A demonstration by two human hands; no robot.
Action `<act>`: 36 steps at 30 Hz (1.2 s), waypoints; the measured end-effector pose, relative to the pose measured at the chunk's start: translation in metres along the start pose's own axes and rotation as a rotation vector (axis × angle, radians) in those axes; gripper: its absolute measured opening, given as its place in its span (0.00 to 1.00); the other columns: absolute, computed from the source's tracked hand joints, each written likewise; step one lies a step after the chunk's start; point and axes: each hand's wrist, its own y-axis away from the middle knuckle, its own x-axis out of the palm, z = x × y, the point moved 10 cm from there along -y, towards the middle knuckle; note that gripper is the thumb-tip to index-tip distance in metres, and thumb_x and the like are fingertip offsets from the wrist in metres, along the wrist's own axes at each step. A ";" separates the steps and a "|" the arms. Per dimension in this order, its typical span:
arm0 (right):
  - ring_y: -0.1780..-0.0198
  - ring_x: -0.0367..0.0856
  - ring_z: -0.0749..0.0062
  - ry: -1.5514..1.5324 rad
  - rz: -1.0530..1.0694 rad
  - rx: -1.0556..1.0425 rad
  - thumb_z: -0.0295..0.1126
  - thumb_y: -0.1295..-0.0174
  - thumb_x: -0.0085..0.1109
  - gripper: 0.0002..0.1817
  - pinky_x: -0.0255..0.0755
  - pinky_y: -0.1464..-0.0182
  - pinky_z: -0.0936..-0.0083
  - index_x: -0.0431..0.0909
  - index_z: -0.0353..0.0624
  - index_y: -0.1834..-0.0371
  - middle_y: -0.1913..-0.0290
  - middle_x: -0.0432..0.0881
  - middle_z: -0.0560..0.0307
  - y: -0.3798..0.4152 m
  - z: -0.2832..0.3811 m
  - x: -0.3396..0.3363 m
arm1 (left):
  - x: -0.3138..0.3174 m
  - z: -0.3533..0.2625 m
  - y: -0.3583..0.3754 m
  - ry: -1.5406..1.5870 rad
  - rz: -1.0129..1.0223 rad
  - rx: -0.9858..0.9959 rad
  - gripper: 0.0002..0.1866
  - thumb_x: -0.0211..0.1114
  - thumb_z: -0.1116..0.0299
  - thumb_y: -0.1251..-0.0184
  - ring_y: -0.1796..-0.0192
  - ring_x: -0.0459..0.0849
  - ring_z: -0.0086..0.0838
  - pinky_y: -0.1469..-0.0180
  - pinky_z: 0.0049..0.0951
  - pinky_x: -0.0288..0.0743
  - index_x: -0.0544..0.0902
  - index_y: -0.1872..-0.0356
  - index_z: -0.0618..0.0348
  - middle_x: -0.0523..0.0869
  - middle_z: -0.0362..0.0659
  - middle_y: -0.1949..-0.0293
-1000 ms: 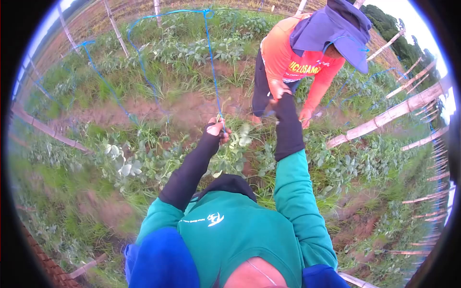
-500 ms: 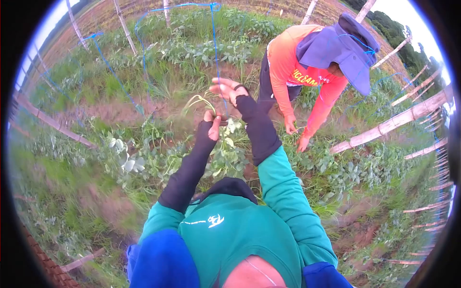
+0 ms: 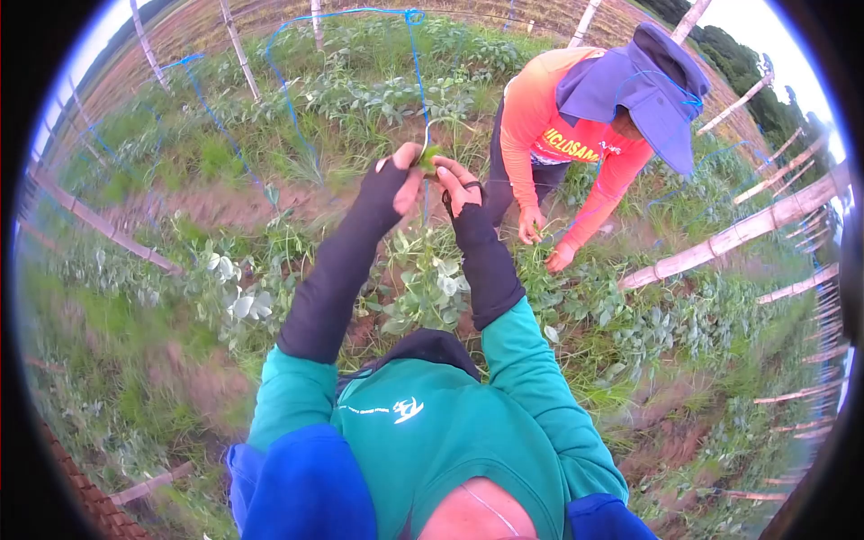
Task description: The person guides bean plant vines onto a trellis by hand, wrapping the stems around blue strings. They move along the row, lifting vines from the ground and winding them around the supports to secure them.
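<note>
Both my hands are raised close together in front of a blue string (image 3: 418, 76) that hangs from a line above. Between them is a thin, pale green plant stem (image 3: 429, 135), curling up above the fingers, with a small blurred green part low down. My left hand (image 3: 407, 173) is closed on this stem. My right hand (image 3: 461, 184), a dark band at its wrist, has its fingertips pinched on the green part from the other side. Leafy plants (image 3: 432, 283) grow just below my hands.
A person in an orange shirt (image 3: 549, 117) and wide hat bends at the right, both hands low among plants. A thick bamboo pole (image 3: 738, 234) slants in at the right. Wooden stakes (image 3: 238, 49) and blue strings (image 3: 211, 112) stand along the left rows.
My right hand has come down from the blue string to meet my left hand, which has risen. The stem, looped to the left before, now curls upward between both hands.
</note>
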 end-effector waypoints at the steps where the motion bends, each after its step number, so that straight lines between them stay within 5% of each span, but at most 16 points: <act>1: 0.57 0.72 0.76 -0.059 -0.026 0.006 0.26 0.44 0.46 0.14 0.63 0.52 0.80 0.68 0.34 0.54 0.60 0.75 0.55 0.000 -0.005 -0.006 | 0.000 -0.016 -0.010 -0.049 0.004 0.197 0.08 0.48 0.72 0.43 0.76 0.74 0.21 0.74 0.21 0.69 0.69 0.64 0.61 0.76 0.41 0.75; 5: 0.57 0.72 0.76 0.206 -0.059 -0.112 0.29 0.43 0.47 0.16 0.64 0.53 0.81 0.68 0.33 0.53 0.60 0.75 0.55 0.005 0.007 0.003 | 0.010 -0.017 -0.040 -0.037 0.156 0.183 0.07 0.48 0.74 0.46 0.71 0.77 0.28 0.69 0.26 0.70 0.70 0.65 0.62 0.77 0.44 0.73; 7: 0.59 0.73 0.77 0.271 -0.096 -0.162 0.31 0.43 0.48 0.16 0.66 0.56 0.82 0.69 0.34 0.54 0.61 0.75 0.55 0.002 0.000 -0.005 | 0.040 -0.050 -0.033 -0.218 0.360 0.357 0.07 0.48 0.77 0.49 0.68 0.77 0.35 0.65 0.30 0.70 0.71 0.67 0.61 0.77 0.46 0.70; 13: 0.64 0.75 0.77 0.095 -0.442 0.060 0.32 0.44 0.49 0.14 0.68 0.61 0.83 0.71 0.36 0.57 0.65 0.77 0.55 0.004 -0.008 -0.032 | 0.018 -0.116 -0.022 -0.081 0.176 0.573 0.14 0.52 0.77 0.48 0.68 0.77 0.34 0.61 0.28 0.69 0.73 0.58 0.58 0.78 0.43 0.70; 15: 0.69 0.76 0.76 0.073 -0.328 0.049 0.34 0.44 0.49 0.13 0.69 0.65 0.82 0.72 0.37 0.60 0.71 0.77 0.56 -0.005 0.000 -0.027 | -0.049 -0.080 -0.032 -0.065 -0.253 0.441 0.12 0.54 0.73 0.47 0.69 0.78 0.30 0.65 0.26 0.71 0.74 0.59 0.57 0.79 0.45 0.71; 19: 0.72 0.76 0.75 0.152 -0.217 0.121 0.38 0.44 0.48 0.15 0.70 0.67 0.79 0.73 0.38 0.62 0.75 0.77 0.56 -0.022 -0.005 -0.018 | -0.041 0.069 -0.052 -0.154 -0.011 -0.110 0.15 0.53 0.59 0.43 0.68 0.74 0.20 0.68 0.21 0.68 0.77 0.64 0.61 0.80 0.41 0.70; 21: 0.75 0.76 0.75 0.397 -0.103 0.333 0.38 0.45 0.49 0.13 0.70 0.71 0.79 0.74 0.38 0.66 0.77 0.77 0.56 -0.033 -0.027 -0.015 | -0.011 0.087 -0.049 -0.105 0.170 -0.245 0.20 0.54 0.53 0.45 0.70 0.74 0.19 0.71 0.20 0.67 0.78 0.66 0.63 0.79 0.40 0.72; 25: 0.82 0.74 0.76 0.534 0.056 0.651 0.37 0.47 0.50 0.12 0.68 0.79 0.82 0.72 0.40 0.77 0.81 0.76 0.57 -0.040 -0.076 -0.024 | 0.011 0.076 -0.055 -0.034 0.266 -0.187 0.20 0.58 0.54 0.49 0.76 0.75 0.21 0.71 0.21 0.69 0.78 0.65 0.62 0.79 0.43 0.78; 26: 0.81 0.73 0.76 0.587 0.139 0.718 0.35 0.48 0.52 0.10 0.69 0.79 0.79 0.72 0.40 0.68 0.80 0.75 0.59 -0.041 -0.084 -0.023 | 0.009 0.075 -0.053 0.046 0.237 -0.212 0.18 0.58 0.57 0.49 0.76 0.75 0.20 0.72 0.20 0.69 0.78 0.65 0.63 0.78 0.43 0.78; 32: 0.73 0.73 0.80 0.567 0.167 0.401 0.35 0.44 0.48 0.11 0.68 0.72 0.83 0.73 0.39 0.67 0.75 0.76 0.60 -0.039 -0.047 -0.005 | -0.021 0.081 -0.027 0.688 -0.071 -0.255 0.11 0.58 0.71 0.48 0.71 0.75 0.20 0.71 0.20 0.70 0.74 0.63 0.62 0.76 0.39 0.72; 36: 0.62 0.73 0.77 0.555 0.045 -0.015 0.29 0.45 0.49 0.14 0.67 0.59 0.82 0.71 0.37 0.56 0.63 0.76 0.56 -0.020 0.012 0.023 | -0.038 0.066 -0.012 0.602 -0.227 -0.115 0.06 0.56 0.75 0.47 0.72 0.76 0.21 0.69 0.21 0.71 0.73 0.67 0.62 0.76 0.39 0.72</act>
